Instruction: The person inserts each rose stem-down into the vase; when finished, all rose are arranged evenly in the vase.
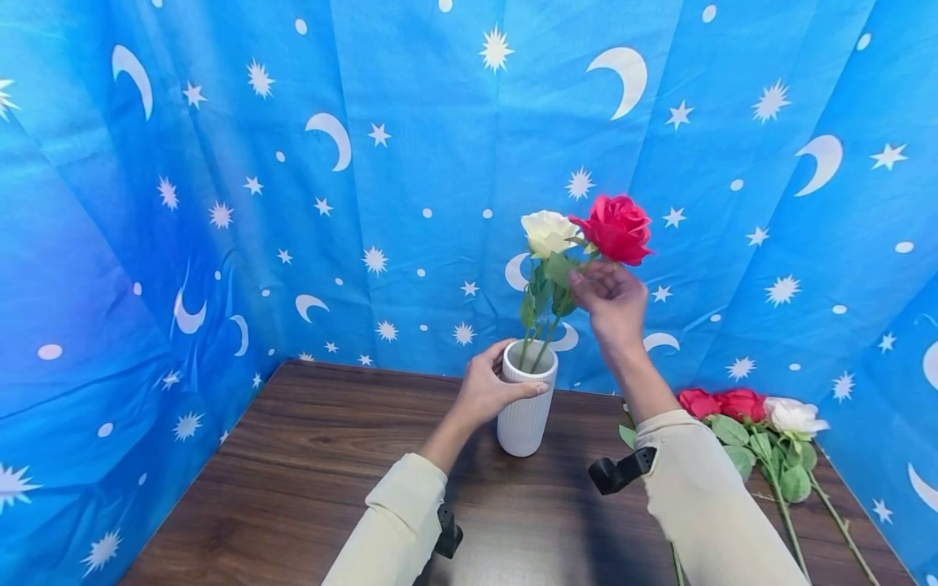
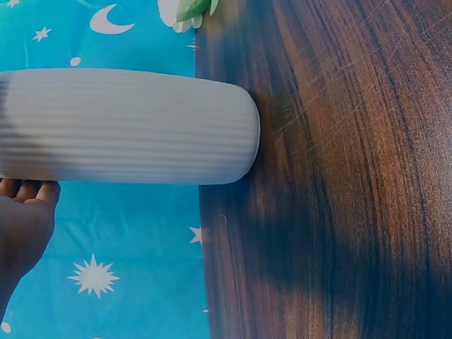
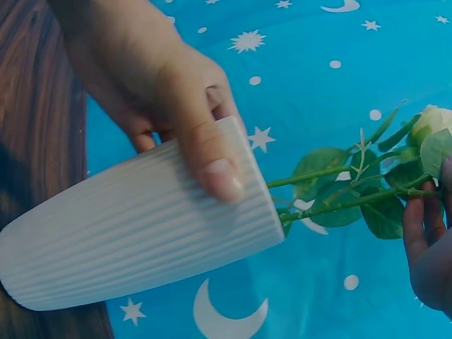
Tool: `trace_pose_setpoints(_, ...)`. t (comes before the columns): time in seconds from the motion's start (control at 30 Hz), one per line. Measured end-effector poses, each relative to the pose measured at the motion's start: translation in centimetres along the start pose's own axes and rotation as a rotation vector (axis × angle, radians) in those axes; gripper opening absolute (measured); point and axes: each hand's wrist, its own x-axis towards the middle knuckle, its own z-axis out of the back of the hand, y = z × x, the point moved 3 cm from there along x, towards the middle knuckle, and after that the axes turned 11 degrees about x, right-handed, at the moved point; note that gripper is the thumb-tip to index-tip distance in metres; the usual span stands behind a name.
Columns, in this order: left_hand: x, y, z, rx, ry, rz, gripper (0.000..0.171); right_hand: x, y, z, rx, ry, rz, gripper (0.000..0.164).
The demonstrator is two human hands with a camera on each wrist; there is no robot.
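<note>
1. My left hand (image 1: 493, 387) is gripping the white, vertically ribbed cylindrical vase (image 1: 526, 419) close to its rim, the thumb lying across the near side and the fingers wrapping round the other side
2. The vase is standing on the dark brown, wood-grained counter (image 1: 330, 456), near its far edge
3. My right hand (image 1: 614, 301) is pinching the bright red rose with a green stem (image 1: 619, 229) just below its bloom, the fingers bending in around the stem and leaves
4. That red rose is leaning to the right, its stem running down through the mouth of the vase
5. The creamy white rose with green leaves (image 1: 548, 233) is standing in the same vase, just left of the red bloom, the two stems rising close together
6. To the right, two loose red roses (image 1: 742, 404) are lying on the counter beside a loose white rose (image 1: 794, 417), their stems pointing toward me and my right sleeve (image 1: 703, 496) partly covering the bunch
7. Behind everything, a bright blue cloth printed with white moons, stars and dots (image 1: 425, 98) is hanging in folds
</note>
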Motion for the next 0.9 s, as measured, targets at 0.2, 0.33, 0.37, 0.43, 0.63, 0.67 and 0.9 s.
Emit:
trace_pose_setpoints(0.2, 0.1, 0.0, 0.0, 0.004, -0.001, -0.004, 0.079, -0.5, -1.1, 0.1, -0.039, 0.026, -0.055, 0.013)
trace_pose_setpoints(0.33, 0.0, -0.1, 0.1, 0.003, -0.003, -0.005, 0.078, -0.7, -1.8, 0.1, -0.03, 0.045, -0.084, 0.013)
trace_pose_setpoints(0.37, 0.0, -0.2, 0.1, 0.001, -0.003, -0.006, 0.078, -0.7, -2.0, 0.1, -0.025, 0.044, -0.091, 0.014)
trace_pose_setpoints(0.43, 0.0, -0.2, 0.1, -0.001, -0.002, -0.01, 0.077, -0.9, -2.3, 0.1, -0.031, 0.048, -0.101, 0.014)
trace_pose_setpoints(0.63, -0.1, -0.2, 0.1, -0.006, -0.003, -0.014, 0.076, -1.5, -3.4, 0.3, -0.077, 0.044, -0.149, 0.008)
trace_pose_setpoints(0.67, -0.1, -0.2, 0.1, -0.006, -0.004, -0.014, 0.076, -1.7, -3.6, 0.4, -0.085, 0.042, -0.157, 0.009)
trace_pose_setpoints(0.9, 0.0, -0.2, 0.0, -0.011, -0.013, -0.029, 0.076, -2.3, -5.0, 0.7, -0.088, 0.047, -0.191, 0.01)
